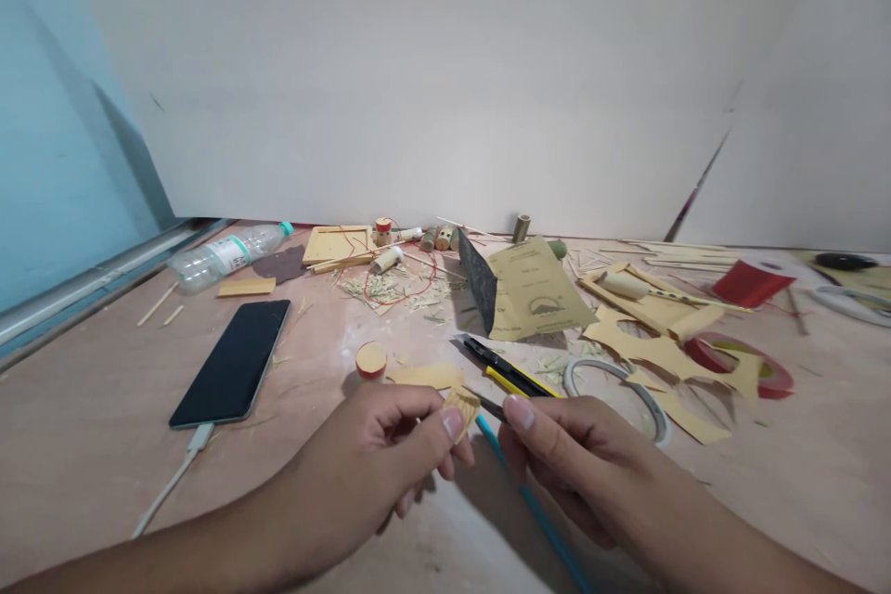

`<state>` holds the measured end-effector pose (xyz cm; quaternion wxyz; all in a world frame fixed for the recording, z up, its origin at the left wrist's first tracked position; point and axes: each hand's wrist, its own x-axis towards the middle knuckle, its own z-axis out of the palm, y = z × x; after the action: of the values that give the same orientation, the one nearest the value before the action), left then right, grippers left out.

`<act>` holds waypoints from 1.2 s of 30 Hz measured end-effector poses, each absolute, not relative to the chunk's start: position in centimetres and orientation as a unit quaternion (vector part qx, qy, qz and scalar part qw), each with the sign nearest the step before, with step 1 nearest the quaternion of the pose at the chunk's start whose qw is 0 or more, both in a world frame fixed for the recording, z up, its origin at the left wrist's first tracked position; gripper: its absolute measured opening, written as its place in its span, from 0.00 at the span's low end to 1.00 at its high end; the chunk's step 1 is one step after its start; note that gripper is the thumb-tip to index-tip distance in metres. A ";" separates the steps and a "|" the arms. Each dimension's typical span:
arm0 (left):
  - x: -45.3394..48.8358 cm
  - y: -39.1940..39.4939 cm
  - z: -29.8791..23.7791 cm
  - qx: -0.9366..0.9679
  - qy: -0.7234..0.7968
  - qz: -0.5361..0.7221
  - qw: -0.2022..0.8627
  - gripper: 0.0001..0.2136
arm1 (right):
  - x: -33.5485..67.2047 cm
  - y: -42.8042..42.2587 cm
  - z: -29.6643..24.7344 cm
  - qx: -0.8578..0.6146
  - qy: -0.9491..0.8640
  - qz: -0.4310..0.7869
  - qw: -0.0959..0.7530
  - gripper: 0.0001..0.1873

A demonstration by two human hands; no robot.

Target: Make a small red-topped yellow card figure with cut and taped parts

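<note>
My left hand pinches a small tan piece with dark lines across it, between thumb and fingers. My right hand is closed on a slim dark pointed tool, whose tip meets the right edge of that piece; its exact kind is unclear. Just beyond the hands lies a strip of tan paper. Left of it stands a small round piece with a red rim. A black and yellow utility knife rests behind my right hand, and a blue cord runs beneath it.
A phone on a white cable and a plastic bottle lie at left. Folded sandpaper stands mid-table among shavings. To the right are a white tape ring, cut tan paper, red tape and a red thread spool.
</note>
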<state>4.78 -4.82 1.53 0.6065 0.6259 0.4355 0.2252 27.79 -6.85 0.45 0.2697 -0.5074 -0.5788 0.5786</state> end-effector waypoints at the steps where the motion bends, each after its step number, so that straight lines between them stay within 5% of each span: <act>1: 4.8 -4.8 1.5 0.625 0.433 0.223 0.610 0.21 | 27.8 -6.8 0.4 -0.504 -0.579 0.581 0.270 0.37; 24: 4.8 -5.0 1.3 0.586 0.430 0.198 0.657 0.21 | 27.8 -6.6 -0.1 -0.492 -0.525 0.623 0.306 0.38; 36: 4.8 -5.1 1.3 0.603 0.397 0.179 0.669 0.22 | 27.8 -6.1 1.1 -0.467 -0.542 0.641 0.279 0.24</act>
<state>4.81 -5.08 1.30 0.6687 0.6028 0.3969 0.1788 27.84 -6.12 1.06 0.2786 -0.4668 -0.5418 0.6411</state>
